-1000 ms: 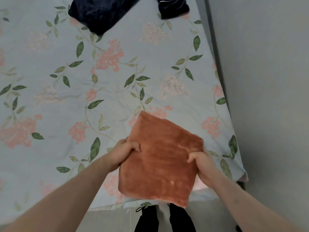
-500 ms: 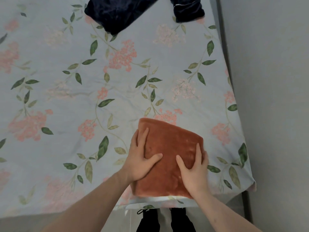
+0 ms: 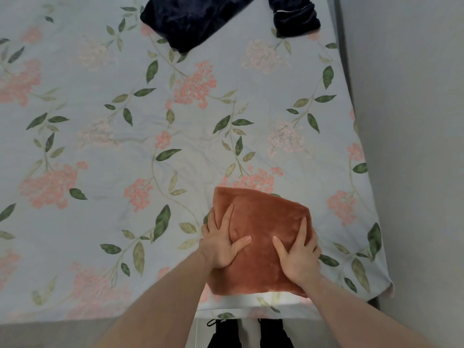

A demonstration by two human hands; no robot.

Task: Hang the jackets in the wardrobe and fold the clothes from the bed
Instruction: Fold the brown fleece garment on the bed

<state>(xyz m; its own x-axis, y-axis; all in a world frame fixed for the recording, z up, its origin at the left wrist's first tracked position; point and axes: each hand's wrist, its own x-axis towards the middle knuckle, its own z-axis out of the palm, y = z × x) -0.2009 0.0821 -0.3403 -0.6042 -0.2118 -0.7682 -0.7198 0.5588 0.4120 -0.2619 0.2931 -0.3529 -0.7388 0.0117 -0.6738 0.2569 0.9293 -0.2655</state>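
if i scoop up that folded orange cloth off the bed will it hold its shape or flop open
The folded orange cloth looks plush and thick, dimpling under the left hand and right hand, so it is probably soft and would likely sag if lifted by one edge. Its fuzzy surface probably grips rather than slips. Supported from below, it should stay folded.

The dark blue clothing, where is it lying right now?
In the head view the dark blue clothing lies at the far end of the flowered bed, top centre and cut off by the frame, well away from the folded rust-coloured cloth under both hands.
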